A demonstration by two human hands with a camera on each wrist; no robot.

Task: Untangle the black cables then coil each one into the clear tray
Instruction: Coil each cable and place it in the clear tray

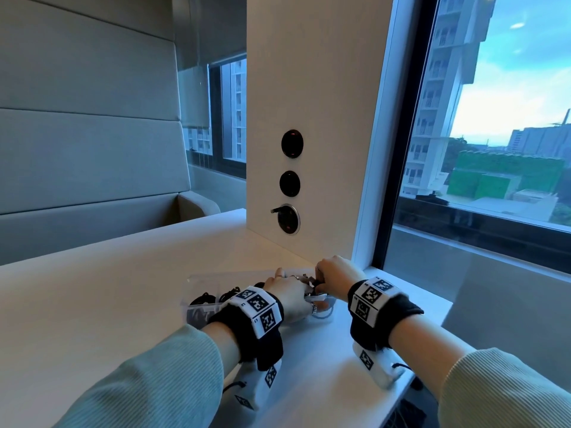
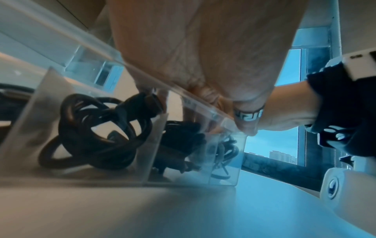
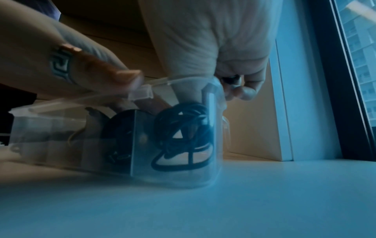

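Cable point(image 3: 183, 133) sat coiled in the tray's point(image 1: 197, 278) right end compartment, directly beneath my right hand point(image 1: 335, 273). That hand pinched something small and dark above it. Left hand point(image 1: 289, 296) reached into the tray beside it; its grip I couldn't tell.

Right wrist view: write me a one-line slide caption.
Both hands work at the end compartment of a clear divided tray, where a thin black cable lies coiled beside the window.

Surroundings: white table point(image 1: 108, 288), wall panel, window, padded seating.
A white upright panel point(image 1: 309, 88) rises from the table at 12 o'clock and carries three round black fittings point(image 1: 290, 183) in a vertical row; the lowest has a metal ring. A large window point(image 1: 494, 118) at 2 o'clock shows high-rise buildings point(image 1: 438, 103) and sky. Grey padded wall panels point(image 1: 86, 118) and a seat occupy 10 o'clock.
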